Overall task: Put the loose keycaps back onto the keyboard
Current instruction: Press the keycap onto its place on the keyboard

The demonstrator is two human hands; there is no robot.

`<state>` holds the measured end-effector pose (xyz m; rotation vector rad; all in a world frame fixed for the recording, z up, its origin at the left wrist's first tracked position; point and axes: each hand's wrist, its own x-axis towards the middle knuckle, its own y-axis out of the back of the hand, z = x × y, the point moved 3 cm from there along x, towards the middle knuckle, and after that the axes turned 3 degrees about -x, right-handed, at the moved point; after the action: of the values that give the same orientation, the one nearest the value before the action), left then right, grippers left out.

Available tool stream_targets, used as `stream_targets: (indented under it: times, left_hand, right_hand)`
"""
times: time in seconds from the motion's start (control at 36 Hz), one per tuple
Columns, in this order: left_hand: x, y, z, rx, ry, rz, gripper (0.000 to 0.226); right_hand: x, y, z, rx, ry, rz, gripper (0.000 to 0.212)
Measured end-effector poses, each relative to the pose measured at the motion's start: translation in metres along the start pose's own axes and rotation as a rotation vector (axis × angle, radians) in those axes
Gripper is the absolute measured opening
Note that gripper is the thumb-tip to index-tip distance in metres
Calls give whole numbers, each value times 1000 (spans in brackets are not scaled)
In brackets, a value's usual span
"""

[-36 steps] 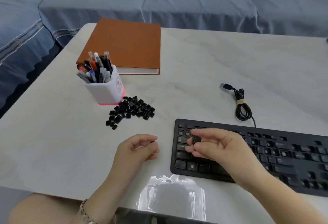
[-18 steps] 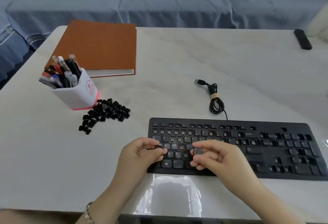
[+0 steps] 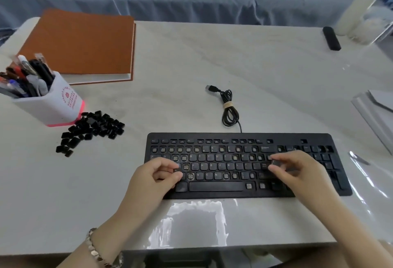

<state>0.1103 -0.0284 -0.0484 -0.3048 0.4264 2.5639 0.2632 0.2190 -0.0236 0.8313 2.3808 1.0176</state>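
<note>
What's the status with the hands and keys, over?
Left hand pinches keycap over keyboard left end. Right hand pinches second keycap mid-right. Keycap pile beside pen cup. Nothing blocking.

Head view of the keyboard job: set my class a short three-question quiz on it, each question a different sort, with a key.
1. True or false: the pile of loose keycaps lies next to the pen holder.
2. What does the left hand pinch? A a coin; B a keycap; C a spoon.
3. Fill in: the right hand is over the ____ half of the keyboard.
Key: 1 true; 2 B; 3 right.
</note>
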Motion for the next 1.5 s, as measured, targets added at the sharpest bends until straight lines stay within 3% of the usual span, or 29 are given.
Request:
stream_targets:
  times: [0.58,1.36,1.5]
  left_hand:
    - [0,-10,-10,104,-74,-29,19]
    - [2,-10,-14,115,-80,-47,20]
    - [1,-10,-13,117,-81,-48,20]
  right_hand:
    - [-8,-52,-3,-14,273,-71,16]
    - [-2,-61,-4,-58,241,-107,15]
    - [-1,-64,-3,-23,210,-52,15]
